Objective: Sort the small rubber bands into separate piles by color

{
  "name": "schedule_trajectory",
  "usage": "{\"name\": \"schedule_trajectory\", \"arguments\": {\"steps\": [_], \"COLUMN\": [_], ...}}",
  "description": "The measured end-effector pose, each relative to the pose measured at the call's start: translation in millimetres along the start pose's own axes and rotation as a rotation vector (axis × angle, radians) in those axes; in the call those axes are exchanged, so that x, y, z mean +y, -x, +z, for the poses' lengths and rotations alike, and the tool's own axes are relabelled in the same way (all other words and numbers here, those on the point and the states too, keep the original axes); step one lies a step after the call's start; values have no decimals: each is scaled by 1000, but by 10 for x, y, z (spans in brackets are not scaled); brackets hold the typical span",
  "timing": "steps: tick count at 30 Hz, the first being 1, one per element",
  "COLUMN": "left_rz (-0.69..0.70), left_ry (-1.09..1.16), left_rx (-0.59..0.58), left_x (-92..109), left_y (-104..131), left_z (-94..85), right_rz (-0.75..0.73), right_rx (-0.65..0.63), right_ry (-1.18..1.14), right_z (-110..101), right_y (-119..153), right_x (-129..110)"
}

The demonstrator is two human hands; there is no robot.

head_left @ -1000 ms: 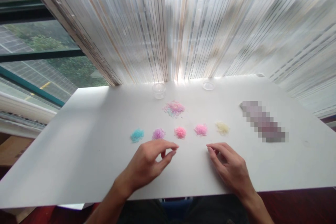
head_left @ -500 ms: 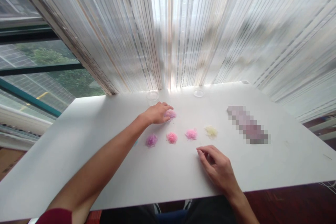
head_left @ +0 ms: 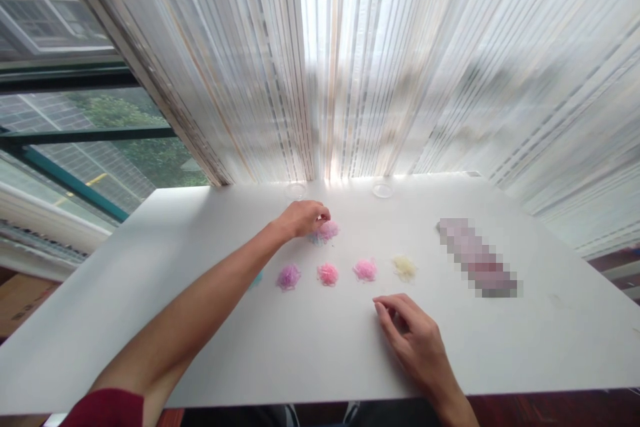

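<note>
My left hand [head_left: 303, 217] reaches over the mixed pile [head_left: 327, 232] of pink, lilac and bluish bits, its fingertips pinched together at the pile's upper edge. What lies between them is too small to make out. The bits look like tiny thin loops, perhaps rubber bands. Nearer me, a row of small piles runs across: purple [head_left: 289, 277], coral pink [head_left: 328, 274], light pink [head_left: 365, 270] and pale yellow [head_left: 404, 267]. A turquoise pile [head_left: 256, 279] is partly hidden by my left forearm. My right hand [head_left: 413, 337] rests on the table below the yellow pile, fingers curled in, nothing visible in them.
Two clear round dishes or lids [head_left: 383, 191] [head_left: 296, 191] stand at the back of the white table [head_left: 500, 347]. A pixelated, long pinkish object [head_left: 477, 259] lies on the right. A striped curtain [head_left: 340, 67] hangs behind, with a window at left.
The fingers of my left hand have gone from spread over the mixed pile to pinched at its upper edge, uncovering more of it. My right hand stays put. The view has tilted slightly.
</note>
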State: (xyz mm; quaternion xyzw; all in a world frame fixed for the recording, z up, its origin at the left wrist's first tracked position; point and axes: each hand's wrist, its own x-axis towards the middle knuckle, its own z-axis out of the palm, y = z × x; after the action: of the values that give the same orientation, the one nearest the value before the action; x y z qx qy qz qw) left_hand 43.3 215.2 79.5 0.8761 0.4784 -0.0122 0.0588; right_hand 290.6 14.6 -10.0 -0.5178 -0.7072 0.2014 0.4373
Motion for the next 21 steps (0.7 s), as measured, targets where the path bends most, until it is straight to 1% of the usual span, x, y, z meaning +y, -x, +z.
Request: {"name": "schedule_trajectory", "arguments": {"steps": [5,9,13,16,21], "left_rz": [35,99,122,116,84], "left_ry": [-20,-33,-32,-20,12], "left_rx": [3,-38,-29,-7,44], "left_x": [67,131,122,71,-14], "left_y": [54,38,-39,-76,-47], "left_z": [-7,81,145,123,4], "right_rz": [-3,1,21,26,25], "right_rx": [-8,-8,12,9,-5], "right_ry": [11,24,24,26,35], "right_z": [7,10,17,21,7], "right_y": [4,0,13,22,17], "right_x": [21,21,12,15,17]}}
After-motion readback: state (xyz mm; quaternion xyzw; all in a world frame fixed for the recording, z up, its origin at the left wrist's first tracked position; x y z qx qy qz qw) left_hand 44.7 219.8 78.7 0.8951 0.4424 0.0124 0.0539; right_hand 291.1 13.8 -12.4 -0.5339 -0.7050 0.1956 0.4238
